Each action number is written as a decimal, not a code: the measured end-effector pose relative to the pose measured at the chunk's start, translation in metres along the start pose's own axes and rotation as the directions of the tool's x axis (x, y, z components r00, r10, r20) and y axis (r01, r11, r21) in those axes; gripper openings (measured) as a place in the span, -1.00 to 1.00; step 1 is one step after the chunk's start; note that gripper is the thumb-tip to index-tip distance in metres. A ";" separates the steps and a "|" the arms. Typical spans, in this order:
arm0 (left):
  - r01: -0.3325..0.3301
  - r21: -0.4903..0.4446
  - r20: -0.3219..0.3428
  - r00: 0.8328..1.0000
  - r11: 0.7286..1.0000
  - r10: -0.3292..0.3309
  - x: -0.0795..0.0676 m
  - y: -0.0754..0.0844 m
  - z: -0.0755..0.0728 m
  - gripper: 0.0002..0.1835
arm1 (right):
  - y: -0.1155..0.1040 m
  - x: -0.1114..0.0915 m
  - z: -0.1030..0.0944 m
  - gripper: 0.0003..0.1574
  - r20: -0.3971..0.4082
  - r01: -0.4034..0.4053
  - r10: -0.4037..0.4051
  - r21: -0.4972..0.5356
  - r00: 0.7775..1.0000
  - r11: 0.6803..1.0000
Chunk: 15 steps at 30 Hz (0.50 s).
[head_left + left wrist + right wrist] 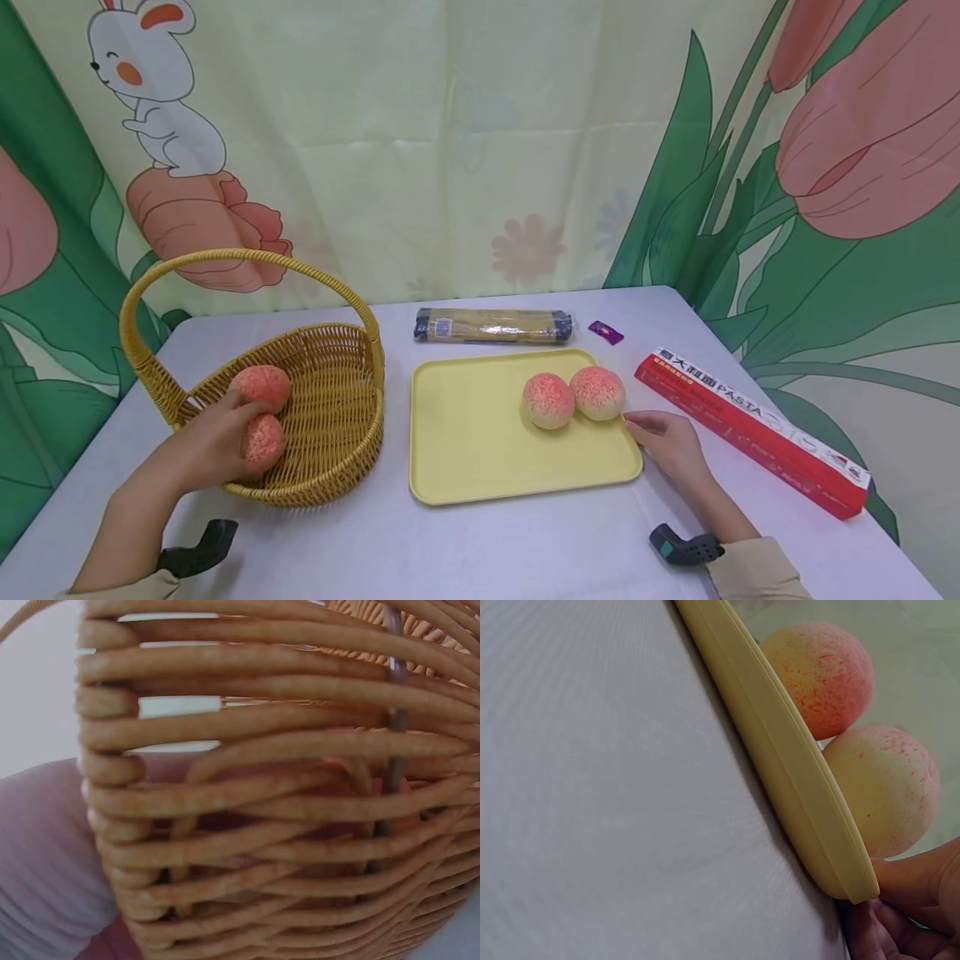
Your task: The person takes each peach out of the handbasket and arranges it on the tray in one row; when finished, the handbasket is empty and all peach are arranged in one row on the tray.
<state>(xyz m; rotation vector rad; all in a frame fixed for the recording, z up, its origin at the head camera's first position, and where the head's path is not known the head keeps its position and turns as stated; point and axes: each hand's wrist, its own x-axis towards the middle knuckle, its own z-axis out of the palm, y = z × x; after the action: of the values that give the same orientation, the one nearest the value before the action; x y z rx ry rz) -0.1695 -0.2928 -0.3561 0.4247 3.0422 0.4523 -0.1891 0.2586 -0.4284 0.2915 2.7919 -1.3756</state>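
My left hand [210, 442] reaches over the near left rim into a wicker basket [330, 467] and grips the nearer peach [264, 443]. A second peach [261, 388] lies right behind it, by the fingers. In the left wrist view the woven wall [285, 742] hides most of that hand. My right hand [671, 446] pinches the right edge of a yellow tray [472, 433], thumb above the rim and fingers below. On the tray, two pink-speckled peaches [548, 401] sit side by side, the right peach [885, 787] close to the thumb.
Behind the tray lies a clear-wrapped pack of noodles [491, 326], with a small purple packet [606, 332] beside it. A red pasta box [753, 433] lies slantwise at the right. The basket's tall handle [247, 255] arches over it. A printed curtain [420, 167] hangs behind the table.
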 end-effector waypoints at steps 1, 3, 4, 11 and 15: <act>0.001 -0.006 -0.003 1.000 1.000 -0.001 0.000 0.000 0.000 -0.19 | 0.000 0.000 0.000 -0.48 -0.002 0.001 -0.001 -0.001 1.000 1.000; -0.001 -0.022 -0.012 1.000 1.000 0.001 0.000 0.001 -0.001 -0.19 | -0.001 0.000 0.000 -0.49 -0.007 0.000 0.000 -0.002 1.000 1.000; -0.008 -0.034 -0.021 1.000 0.999 0.007 0.000 0.002 -0.001 -0.19 | -0.001 0.000 0.000 -0.49 -0.008 0.001 -0.001 -0.003 1.000 1.000; -0.048 -0.136 -0.100 0.994 0.990 0.034 -0.002 0.010 0.004 -0.20 | -0.001 0.002 -0.001 -0.51 0.002 0.011 -0.011 0.001 1.000 1.000; -0.147 -0.203 -0.203 0.974 0.968 0.105 -0.002 0.019 0.004 -0.26 | 0.000 0.002 -0.001 -0.52 0.004 0.015 -0.015 -0.004 1.000 1.000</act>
<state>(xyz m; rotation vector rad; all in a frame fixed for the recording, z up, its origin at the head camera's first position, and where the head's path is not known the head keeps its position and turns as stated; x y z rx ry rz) -0.1620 -0.2748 -0.3545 0.5978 3.1068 0.8709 -0.1909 0.2599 -0.4283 0.2678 2.7993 -1.3727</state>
